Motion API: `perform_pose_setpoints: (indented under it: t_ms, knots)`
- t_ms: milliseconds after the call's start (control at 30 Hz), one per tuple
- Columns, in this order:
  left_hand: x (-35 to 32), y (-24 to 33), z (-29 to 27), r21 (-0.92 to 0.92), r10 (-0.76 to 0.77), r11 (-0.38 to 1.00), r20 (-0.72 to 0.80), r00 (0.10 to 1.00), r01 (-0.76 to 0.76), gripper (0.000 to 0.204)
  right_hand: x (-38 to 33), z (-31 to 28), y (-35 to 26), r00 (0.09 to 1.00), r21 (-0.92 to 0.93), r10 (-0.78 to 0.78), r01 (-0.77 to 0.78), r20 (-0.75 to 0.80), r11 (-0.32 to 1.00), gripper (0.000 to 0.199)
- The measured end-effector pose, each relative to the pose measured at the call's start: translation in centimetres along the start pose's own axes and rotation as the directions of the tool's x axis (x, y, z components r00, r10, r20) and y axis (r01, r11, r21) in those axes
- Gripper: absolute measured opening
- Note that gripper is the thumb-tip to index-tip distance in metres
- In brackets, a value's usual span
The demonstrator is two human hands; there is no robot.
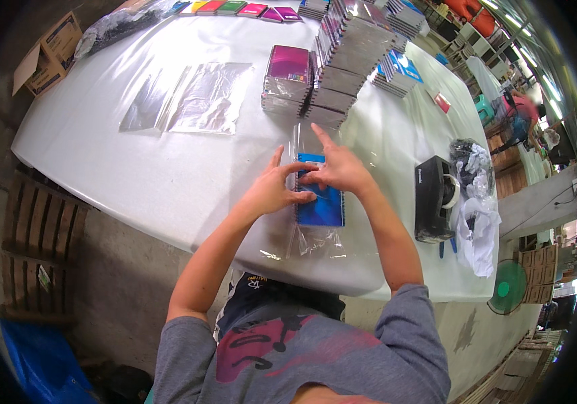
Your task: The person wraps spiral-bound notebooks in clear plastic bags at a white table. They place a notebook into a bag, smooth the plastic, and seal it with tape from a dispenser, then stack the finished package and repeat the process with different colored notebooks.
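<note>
A blue spiral-bound notebook (320, 210) lies near the table's front edge, its wire binding along the left side. Clear plastic film (315, 242) shows beyond both its top and bottom ends; whether the notebook is inside it or on top, I cannot tell. My left hand (270, 190) rests at the notebook's left edge, thumb and forefinger reaching over the cover, fingers apart. From the right, my right hand (339, 169) lies over the upper cover, one finger stretched away toward the far end of the film. The two hands nearly meet at the fingertips, which partly hide the cover.
Flat clear plastic sheets (206, 101) lie to the left. Tall notebook stacks (332, 81) stand just beyond my hands. At right are a black tape dispenser (434, 202) and crumpled plastic (480, 202). A cardboard box (59, 50) stands far left; another person (520, 114) is far right.
</note>
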State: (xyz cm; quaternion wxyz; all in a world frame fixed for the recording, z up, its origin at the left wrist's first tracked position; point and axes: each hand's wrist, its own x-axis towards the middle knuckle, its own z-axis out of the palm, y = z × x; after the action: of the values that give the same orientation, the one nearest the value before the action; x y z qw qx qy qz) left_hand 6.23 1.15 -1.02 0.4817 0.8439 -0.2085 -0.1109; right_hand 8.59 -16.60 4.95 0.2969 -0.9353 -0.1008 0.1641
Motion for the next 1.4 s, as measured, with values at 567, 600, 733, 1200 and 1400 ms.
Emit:
perform_pose_setpoints:
  t_ms: [567,600,733,1200,1400]
  knots:
    - [-1.0,-0.4,1.8,-0.164,-0.150,0.977,-0.073,0.986,0.136,0.096,-4.0,3.4,8.2,0.975,0.156,0.177,-0.156,-0.132,0.975,0.096]
    - [-1.2,-0.1,2.4,-0.190,-0.148,0.972,-0.032,0.989,0.139,0.112,-4.0,4.3,9.2,0.991,0.270,0.103,-0.078,-0.080,0.960,0.093]
    - [-3.1,2.0,3.1,-0.250,-0.046,0.968,-0.301,0.953,-0.033,0.119,-6.1,5.0,4.4,0.982,0.780,0.068,0.097,-0.175,0.619,0.090]
    - [-2.5,2.7,5.5,-0.267,0.090,0.920,-0.569,0.817,-0.287,0.103,-6.4,9.1,5.1,0.928,0.696,-0.050,0.311,-0.368,0.647,0.110]
    - [-2.2,0.5,6.7,-0.176,0.193,0.909,-0.624,0.757,-0.377,0.107,-5.9,11.5,7.4,0.906,0.566,-0.061,0.312,-0.418,0.763,0.095]
